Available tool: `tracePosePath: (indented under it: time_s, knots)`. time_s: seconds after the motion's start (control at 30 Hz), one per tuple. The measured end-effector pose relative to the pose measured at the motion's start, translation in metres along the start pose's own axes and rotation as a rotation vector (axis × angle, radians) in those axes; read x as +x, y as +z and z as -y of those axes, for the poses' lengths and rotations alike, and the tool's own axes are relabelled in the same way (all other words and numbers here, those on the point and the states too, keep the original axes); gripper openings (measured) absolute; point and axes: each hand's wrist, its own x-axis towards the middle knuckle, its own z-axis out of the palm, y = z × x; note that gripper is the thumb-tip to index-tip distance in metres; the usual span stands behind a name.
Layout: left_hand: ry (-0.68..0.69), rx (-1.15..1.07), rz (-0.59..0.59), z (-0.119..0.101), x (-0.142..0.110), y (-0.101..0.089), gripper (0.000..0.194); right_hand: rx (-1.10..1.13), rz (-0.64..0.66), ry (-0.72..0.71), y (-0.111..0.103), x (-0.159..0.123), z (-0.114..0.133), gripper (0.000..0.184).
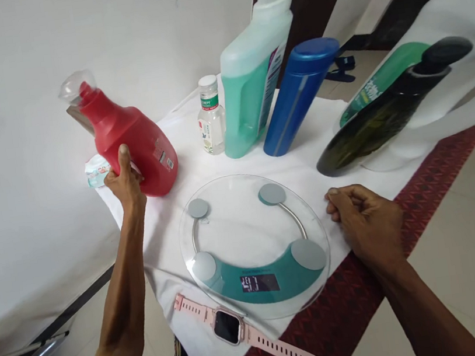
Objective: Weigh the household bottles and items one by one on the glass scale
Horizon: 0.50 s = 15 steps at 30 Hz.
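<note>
My left hand grips the handle of a red jug-shaped bottle with a clear cap, at the left of the white cloth. The bottle leans slightly left; whether its base touches the cloth I cannot tell. My right hand is closed at the right edge, its fingertips curled together; anything inside them is hidden. Between my hands lies a round glass scale with grey foot pads and a teal band. Its display is lit, the digits not clearly readable. A pink smartwatch lies along the scale's near edge.
Behind the scale stand a small clear bottle, a green liquid bottle and a blue bottle. A dark pump bottle and a large white jug stand right. A small packet lies behind my left hand.
</note>
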Motion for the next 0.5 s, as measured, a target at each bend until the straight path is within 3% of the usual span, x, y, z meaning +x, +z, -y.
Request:
tracePosePath:
  time_s: [0.27, 0.37, 0.5]
  knots:
    - [0.065, -0.08, 0.186, -0.071, -0.068, -0.049, 0.095, -0.015, 0.0, -0.07, 0.002, -0.005, 0.002, 0.036]
    - [0.066, -0.105, 0.271, -0.09, -0.095, -0.055, 0.097, -0.018, -0.003, -0.079, 0.004, -0.006, 0.002, 0.04]
    - [0.005, -0.133, 0.365, -0.099, -0.131, -0.05, 0.095, 0.07, 0.005, -0.059, 0.003, -0.003, -0.001, 0.027]
